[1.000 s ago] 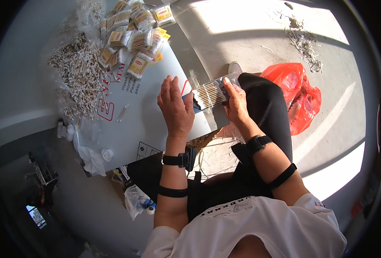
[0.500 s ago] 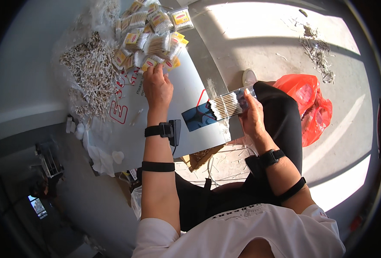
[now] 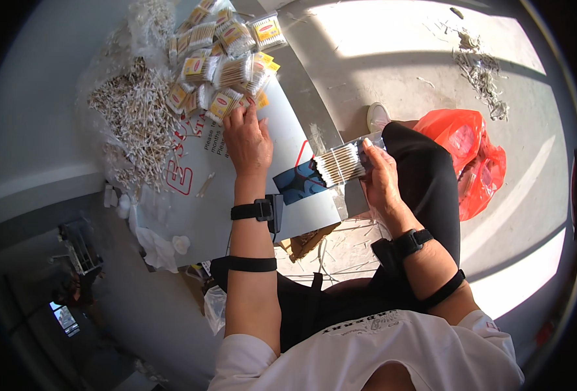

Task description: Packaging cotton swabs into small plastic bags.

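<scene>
My left hand (image 3: 247, 142) reaches to the near edge of a pile of small packs of cotton swabs (image 3: 231, 70). Its fingers are partly bent, the thumb stands apart, and the fingertips touch or nearly touch a yellow card (image 3: 262, 100) at the pile's edge. In my right hand (image 3: 381, 174) is a clear plastic bag with a row of cotton swabs (image 3: 339, 164) in it, gripped at its right end between thumb and fingers. The bag lies tilted over the table's right edge, above a dark blue printed piece (image 3: 296, 186).
A large heap of loose cotton swabs (image 3: 135, 111) in clear plastic lies left of the packs on the grey table (image 3: 256, 212). Right of my knee, a red plastic bag (image 3: 481, 153) stands on the floor. Scraps (image 3: 481, 78) lie farther off, and a cardboard box (image 3: 311, 242) sits below the table edge.
My left hand has shifted slightly right and down, its fingertips now right of the nearest pack's label. My right hand still holds the bag of swabs, almost unmoved.
</scene>
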### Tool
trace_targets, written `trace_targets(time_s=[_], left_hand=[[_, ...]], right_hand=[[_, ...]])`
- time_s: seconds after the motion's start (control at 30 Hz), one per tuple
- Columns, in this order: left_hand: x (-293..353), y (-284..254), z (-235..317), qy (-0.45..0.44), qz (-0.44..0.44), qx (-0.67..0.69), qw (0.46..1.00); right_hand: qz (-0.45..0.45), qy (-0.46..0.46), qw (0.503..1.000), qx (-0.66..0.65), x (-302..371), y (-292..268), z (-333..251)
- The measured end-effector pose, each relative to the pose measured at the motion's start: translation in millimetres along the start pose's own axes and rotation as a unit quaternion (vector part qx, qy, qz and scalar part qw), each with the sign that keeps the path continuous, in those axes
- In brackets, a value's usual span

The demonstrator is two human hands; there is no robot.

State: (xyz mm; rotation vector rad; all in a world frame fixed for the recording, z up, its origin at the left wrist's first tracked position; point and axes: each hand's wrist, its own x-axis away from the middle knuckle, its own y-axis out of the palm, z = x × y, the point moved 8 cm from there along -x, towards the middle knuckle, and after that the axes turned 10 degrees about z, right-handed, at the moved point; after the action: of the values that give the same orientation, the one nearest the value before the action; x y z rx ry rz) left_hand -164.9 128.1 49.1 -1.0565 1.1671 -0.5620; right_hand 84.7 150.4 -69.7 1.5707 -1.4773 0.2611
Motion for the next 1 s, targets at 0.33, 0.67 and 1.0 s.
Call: trace_targets(time_s=[0.33,0.67,1.0], left_hand=[[-33,10,-23,-0.09,0.014,0.041,0.995],[-8,14,-20,-0.112,-0.023,0.143,0.983],[-21,20,-37,-0.167,-0.068,0.149,0.972]], right_hand=[[0.023,-0.006,1.0,-0.019,6,4,0],[0.032,-0.002,0.999,-0.034,1,-1,0],[0.027,0.007,0.999,-0.019,-5,-2,7]])
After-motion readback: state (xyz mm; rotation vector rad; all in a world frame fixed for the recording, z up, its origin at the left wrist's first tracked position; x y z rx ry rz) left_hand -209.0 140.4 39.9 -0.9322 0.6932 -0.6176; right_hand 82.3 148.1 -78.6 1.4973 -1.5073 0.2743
